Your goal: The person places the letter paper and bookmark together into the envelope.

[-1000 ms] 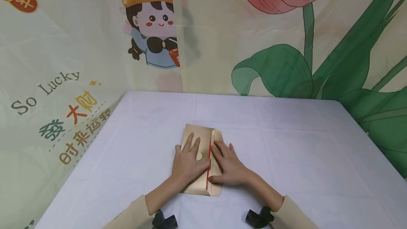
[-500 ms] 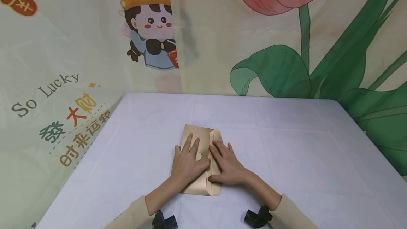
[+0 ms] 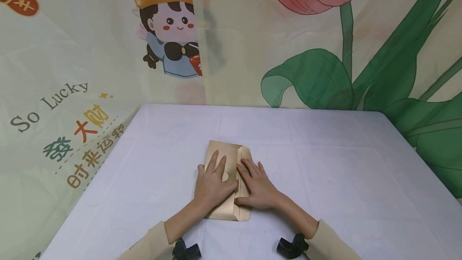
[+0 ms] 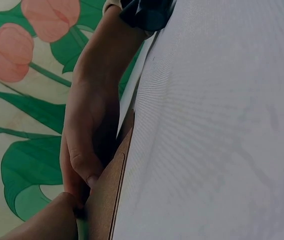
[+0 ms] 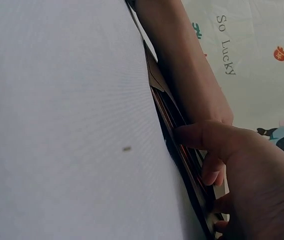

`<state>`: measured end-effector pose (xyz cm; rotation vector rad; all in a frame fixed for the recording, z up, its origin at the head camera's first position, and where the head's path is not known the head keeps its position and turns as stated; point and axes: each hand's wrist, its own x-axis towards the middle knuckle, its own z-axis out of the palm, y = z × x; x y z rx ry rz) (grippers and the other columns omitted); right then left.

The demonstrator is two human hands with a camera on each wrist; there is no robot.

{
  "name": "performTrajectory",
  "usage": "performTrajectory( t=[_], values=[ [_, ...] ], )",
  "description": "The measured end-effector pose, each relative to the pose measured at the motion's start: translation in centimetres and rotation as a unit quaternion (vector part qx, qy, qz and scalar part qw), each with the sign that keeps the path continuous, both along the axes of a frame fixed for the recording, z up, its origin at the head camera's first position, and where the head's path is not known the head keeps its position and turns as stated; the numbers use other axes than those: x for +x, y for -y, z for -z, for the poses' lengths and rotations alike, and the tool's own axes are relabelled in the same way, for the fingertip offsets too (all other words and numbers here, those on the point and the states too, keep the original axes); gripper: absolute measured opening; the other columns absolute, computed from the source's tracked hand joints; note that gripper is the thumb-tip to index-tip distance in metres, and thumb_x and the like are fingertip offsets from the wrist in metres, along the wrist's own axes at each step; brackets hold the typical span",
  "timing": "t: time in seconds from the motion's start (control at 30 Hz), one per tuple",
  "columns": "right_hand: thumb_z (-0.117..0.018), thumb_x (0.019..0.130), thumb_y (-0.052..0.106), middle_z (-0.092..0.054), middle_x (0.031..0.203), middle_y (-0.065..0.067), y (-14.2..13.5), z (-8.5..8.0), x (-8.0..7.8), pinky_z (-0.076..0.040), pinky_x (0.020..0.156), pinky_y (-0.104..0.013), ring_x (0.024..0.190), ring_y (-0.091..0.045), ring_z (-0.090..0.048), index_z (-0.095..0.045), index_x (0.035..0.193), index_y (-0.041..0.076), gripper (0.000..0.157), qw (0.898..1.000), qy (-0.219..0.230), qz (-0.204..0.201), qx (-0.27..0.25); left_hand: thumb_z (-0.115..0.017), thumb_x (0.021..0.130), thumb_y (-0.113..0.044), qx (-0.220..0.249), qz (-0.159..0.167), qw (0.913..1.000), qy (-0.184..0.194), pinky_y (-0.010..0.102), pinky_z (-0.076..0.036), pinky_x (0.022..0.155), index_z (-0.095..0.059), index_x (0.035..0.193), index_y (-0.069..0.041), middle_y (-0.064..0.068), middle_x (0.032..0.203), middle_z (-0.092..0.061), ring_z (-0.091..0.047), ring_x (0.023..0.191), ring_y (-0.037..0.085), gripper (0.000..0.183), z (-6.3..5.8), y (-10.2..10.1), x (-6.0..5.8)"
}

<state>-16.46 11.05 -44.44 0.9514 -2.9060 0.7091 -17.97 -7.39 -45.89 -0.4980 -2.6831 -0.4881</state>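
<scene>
A brown paper envelope [image 3: 228, 149] lies on the table with its long side running away from me, and a folded flap [image 3: 245, 152] runs along its right side. My left hand [image 3: 211, 185] rests on the envelope's body, fingers stretched out beside a small pale round spot [image 3: 225, 177]. On the flap side, my right hand [image 3: 261, 189] presses with spread fingers, its thumb near the fold. The left wrist view shows the envelope [image 4: 106, 200] edge-on, its near edge slightly raised. In the right wrist view, dark gaps show between the envelope's [image 5: 155, 75] layers under the fingers.
A white cloth covers the table [image 3: 325, 163]. Behind it hangs a printed backdrop [image 3: 238, 51] with a cartoon figure, a tulip and lettering. Black wrist mounts [image 3: 293, 246] sit at both wrists near the front.
The red line along the flap's fold, seen a second ago, no longer shows. My right fingers and thumb have shifted slightly left; my left hand stays in place.
</scene>
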Motion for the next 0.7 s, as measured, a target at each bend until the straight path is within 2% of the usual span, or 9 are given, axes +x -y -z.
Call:
performTrajectory(
  t=[0.13,0.4,0.6,0.7],
  values=[
    [-0.062,0.073,0.053,-0.018,0.148,-0.021,0.1,0.0,0.0,-0.003,0.105,-0.055,0.137,-0.035,-0.013,-0.027,0.144,-0.001,0.095,1.0,0.003,0.002,0.004,-0.06,0.072,-0.051,0.003,0.001,1.0,-0.003,0.046,-0.031,0.08,-0.055,0.128,-0.003,0.017,0.141,-0.038,-0.037,0.127,0.026,0.074,0.0,0.1,0.1],
    [-0.063,0.073,0.053,-0.02,0.148,-0.02,0.2,0.2,-0.1,-0.005,0.105,-0.055,0.136,-0.035,-0.015,-0.029,0.143,-0.001,0.095,1.0,-0.012,0.0,-0.001,-0.062,0.07,-0.051,0.005,0.002,0.9995,-0.031,0.047,-0.032,0.077,-0.056,0.126,-0.002,0.019,0.139,-0.041,-0.04,0.125,0.028,0.074,0.0,0.3,0.1],
    [-0.063,0.074,0.055,-0.022,0.147,-0.021,-0.5,0.5,0.2,-0.009,0.103,-0.059,0.135,-0.036,-0.017,-0.031,0.142,0.0,0.093,0.999,-0.041,-0.003,0.0,-0.058,0.073,-0.055,-0.022,0.002,0.9997,-0.014,0.048,-0.03,0.084,-0.052,0.13,-0.004,0.018,0.142,-0.037,-0.036,0.128,0.027,0.077,0.0,0.0,0.2],
    [-0.059,0.077,0.059,-0.02,0.148,-0.021,-1.0,0.5,0.3,-0.009,0.104,-0.058,0.136,-0.035,-0.015,-0.029,0.143,0.001,0.094,0.999,-0.039,-0.003,0.011,-0.056,0.074,-0.058,-0.026,-0.006,0.9996,0.007,0.05,-0.027,0.09,-0.051,0.132,-0.007,0.018,0.143,-0.034,-0.035,0.124,0.035,0.078,0.1,-0.3,0.3]
  ],
)
